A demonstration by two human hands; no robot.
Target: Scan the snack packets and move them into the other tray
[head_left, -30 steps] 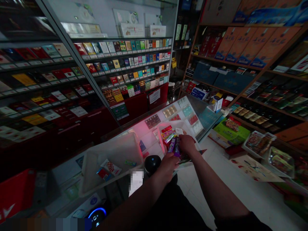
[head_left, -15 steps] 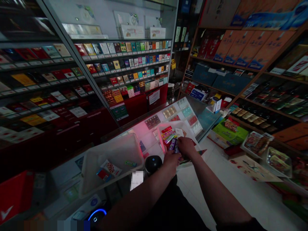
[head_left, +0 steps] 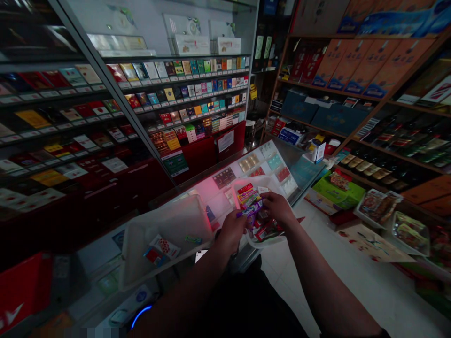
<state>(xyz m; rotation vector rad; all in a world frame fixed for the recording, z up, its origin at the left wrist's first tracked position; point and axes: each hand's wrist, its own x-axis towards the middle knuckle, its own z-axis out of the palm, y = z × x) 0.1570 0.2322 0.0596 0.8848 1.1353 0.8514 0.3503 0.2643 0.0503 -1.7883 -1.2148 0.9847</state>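
My left hand [head_left: 231, 231] is closed on the end of a purple candy pack [head_left: 252, 208], which lies slantwise over the white bin on the right [head_left: 278, 241]. Beside the pack's far end is my right hand [head_left: 280, 207], its fingers bent together over the bin; whatever they pinch is hidden. Red, yellow and pink candy packs [head_left: 247, 194] fill the back of that bin. Dark red packs [head_left: 268, 229] lie in its front part, below my right hand. My left hand and wrist cover most of a black rounded device.
A larger white bin [head_left: 132, 244] to the left holds a few small packs [head_left: 165, 248]. Both bins stand on a glass counter [head_left: 220, 195]. Cigarette shelves [head_left: 190, 91] line the back. On the right are bottle shelves [head_left: 408, 136] and a green box [head_left: 333, 192].
My left hand has moved left and towards me, drawing the purple pack to a slant. My right hand has shifted slightly right, away from it. The black device is now mostly covered.
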